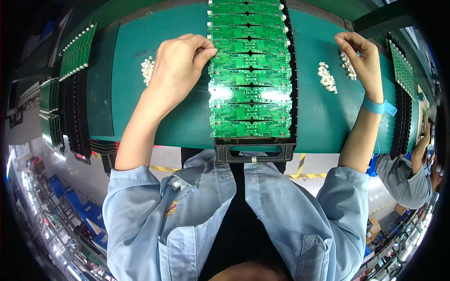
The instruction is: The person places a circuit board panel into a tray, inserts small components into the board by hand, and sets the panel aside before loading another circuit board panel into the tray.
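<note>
Several green circuit boards [251,75] lie in rows across a black rack [255,157] in front of me. Small white connectors [286,29] sit along both side edges of the far rows. My left hand [178,63] is pinched at the boards' left edge, a few rows from the far end. Whatever its fingertips hold is too small to make out. Off to the right, my right hand [363,58] is raised near a white connector pile [348,65], thumb and forefinger together. I cannot tell what is between them.
Another white connector pile [326,78] lies right of the rack, and one [147,70] is partly behind my left wrist. All rest on a green mat [323,122]. More boards stand at the far left [77,54] and right [401,70]. A co-worker [408,178] is at the right.
</note>
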`<state>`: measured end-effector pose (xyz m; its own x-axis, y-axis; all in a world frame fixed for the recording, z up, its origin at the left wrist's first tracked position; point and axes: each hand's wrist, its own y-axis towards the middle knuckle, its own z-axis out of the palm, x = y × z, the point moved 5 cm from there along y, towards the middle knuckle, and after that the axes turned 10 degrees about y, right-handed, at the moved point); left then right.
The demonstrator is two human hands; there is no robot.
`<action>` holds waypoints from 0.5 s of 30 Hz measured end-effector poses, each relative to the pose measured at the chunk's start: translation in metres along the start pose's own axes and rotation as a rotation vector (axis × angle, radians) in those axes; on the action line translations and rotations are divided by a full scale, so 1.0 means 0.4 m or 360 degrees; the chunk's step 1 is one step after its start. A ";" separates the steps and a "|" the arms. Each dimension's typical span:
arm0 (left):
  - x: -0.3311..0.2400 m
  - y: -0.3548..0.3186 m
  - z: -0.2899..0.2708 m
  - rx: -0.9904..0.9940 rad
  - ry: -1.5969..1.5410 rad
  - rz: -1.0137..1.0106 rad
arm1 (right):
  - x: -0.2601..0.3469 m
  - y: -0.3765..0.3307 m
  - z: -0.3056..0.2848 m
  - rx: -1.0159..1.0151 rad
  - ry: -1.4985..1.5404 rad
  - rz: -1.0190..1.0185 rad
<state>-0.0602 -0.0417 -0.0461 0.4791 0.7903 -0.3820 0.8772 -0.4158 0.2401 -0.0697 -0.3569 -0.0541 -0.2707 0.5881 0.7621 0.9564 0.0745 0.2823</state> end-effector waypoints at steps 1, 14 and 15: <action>0.000 -0.002 0.001 0.0014 -0.0023 -0.0018 | -0.001 -0.001 -0.004 -0.0006 -0.0001 0.0003; 0.031 0.026 -0.055 -0.0197 -0.0079 -0.0061 | -0.082 0.005 -0.094 -0.0098 -0.0437 0.0162; 0.025 0.017 -0.069 -0.0217 -0.0124 -0.0055 | -0.052 -0.005 -0.104 -0.0149 -0.0436 0.0143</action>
<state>-0.0504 -0.0239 -0.0236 0.4543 0.7634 -0.4592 0.8834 -0.3196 0.3426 -0.0704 -0.4029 -0.0463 -0.1340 0.7853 0.6044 0.9575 -0.0547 0.2832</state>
